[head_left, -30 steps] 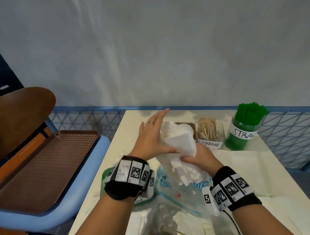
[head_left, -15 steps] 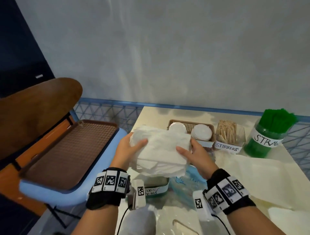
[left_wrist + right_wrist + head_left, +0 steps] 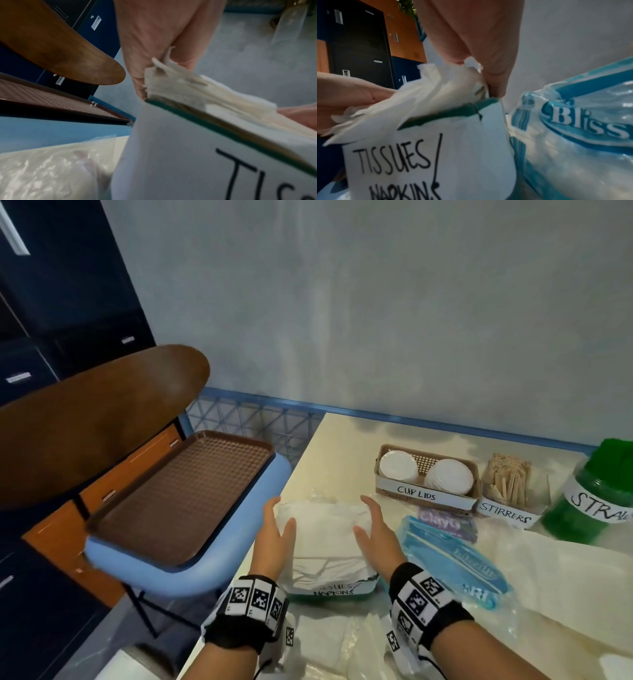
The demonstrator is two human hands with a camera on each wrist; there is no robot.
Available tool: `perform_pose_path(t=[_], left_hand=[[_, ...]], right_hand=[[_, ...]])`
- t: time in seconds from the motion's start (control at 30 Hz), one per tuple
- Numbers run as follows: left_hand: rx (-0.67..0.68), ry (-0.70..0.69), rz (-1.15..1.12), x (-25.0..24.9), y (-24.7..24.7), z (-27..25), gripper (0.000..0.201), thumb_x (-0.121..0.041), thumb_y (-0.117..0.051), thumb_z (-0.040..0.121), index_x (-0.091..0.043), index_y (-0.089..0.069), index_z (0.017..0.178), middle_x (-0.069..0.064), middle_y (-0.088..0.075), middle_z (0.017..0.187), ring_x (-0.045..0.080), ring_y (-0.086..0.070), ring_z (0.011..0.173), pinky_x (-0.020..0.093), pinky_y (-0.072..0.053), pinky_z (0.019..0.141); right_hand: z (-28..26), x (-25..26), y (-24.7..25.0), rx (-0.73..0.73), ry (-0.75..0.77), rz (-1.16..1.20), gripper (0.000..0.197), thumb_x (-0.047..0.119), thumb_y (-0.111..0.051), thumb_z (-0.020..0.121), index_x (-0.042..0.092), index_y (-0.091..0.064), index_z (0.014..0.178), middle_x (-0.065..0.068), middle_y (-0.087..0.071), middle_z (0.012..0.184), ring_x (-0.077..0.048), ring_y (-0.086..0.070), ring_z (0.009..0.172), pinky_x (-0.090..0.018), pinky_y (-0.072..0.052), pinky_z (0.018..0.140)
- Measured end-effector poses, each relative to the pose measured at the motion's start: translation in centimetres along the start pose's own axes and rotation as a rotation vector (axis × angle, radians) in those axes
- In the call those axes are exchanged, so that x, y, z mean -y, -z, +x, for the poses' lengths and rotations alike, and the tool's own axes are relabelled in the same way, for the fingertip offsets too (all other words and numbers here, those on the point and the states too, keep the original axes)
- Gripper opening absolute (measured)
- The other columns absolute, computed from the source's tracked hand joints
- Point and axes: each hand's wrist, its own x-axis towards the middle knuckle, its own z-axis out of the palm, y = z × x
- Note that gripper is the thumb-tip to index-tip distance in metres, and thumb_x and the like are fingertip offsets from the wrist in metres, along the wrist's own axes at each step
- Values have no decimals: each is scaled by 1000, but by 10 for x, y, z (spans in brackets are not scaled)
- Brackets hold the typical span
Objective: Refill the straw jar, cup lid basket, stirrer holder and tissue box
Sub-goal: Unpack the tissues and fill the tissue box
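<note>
"TISSUES/ NAPKINS" handwritten on tissue box label [image 3: 426, 162], "Bliss" on blue plastic pack [image 3: 583, 121], "CUP LIDS" on basket label [image 3: 416, 494], "STIRRERS" on stirrer holder label [image 3: 505, 512], "STRA…" on green jar label [image 3: 597, 503], cut off at frame edge

I stood at a café condiment station: labelled cup lid basket [image 3: 426, 474], stirrer holder [image 3: 510, 491], serving tray [image 3: 178, 498].
</note>
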Motion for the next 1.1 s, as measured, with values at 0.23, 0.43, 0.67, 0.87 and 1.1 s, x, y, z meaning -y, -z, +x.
perform_pose_path(t=[0.23,0.43,0.67,0.87,1.1], left_hand=[[75,55,-51,-11,18,18,34,-18,-62,87,-26,-47,117,4,-58,117,25,-60,105,44,-49,93],[210,-100,8,-29,33,30,44,-29,-71,75,-43,-53,114,4,-66,108,24,-65,96,45,-54,87],[300,-171,96,-45,26,32,49,-23,-70,80,-37,-50,122,1,-64,109,20,-62,100,41,-51,93],[-360,-170,-91,-42,23,13,23,-21,-65,86,-13,-50,101,0,-56,93,17,-53,82,33,-48,77],[-184,-23,-260,-34,1,-3,21,-29,-70,81,-10,-61,86,5,-65,80,16,-58,72,33,-51,75]], right_hand=[[8,-4,12,78,-208,451,29,12,-62,87,15,-55,115,-9,-63,120,-23,-59,108,-40,-44,101],[0,10,44,349,-229,553,30,2,-67,80,10,-60,108,-13,-68,108,-29,-65,101,-39,-52,89],[1,12,41,484,-209,458,35,6,-69,80,9,-62,113,-9,-69,111,-23,-65,103,-29,-52,87],[3,6,22,244,-145,680,35,11,-65,84,15,-57,118,-4,-68,112,-20,-64,104,-33,-51,90],[-2,7,-5,209,-154,895,43,14,-63,86,15,-52,127,-5,-66,120,-22,-60,114,-41,-46,99]])
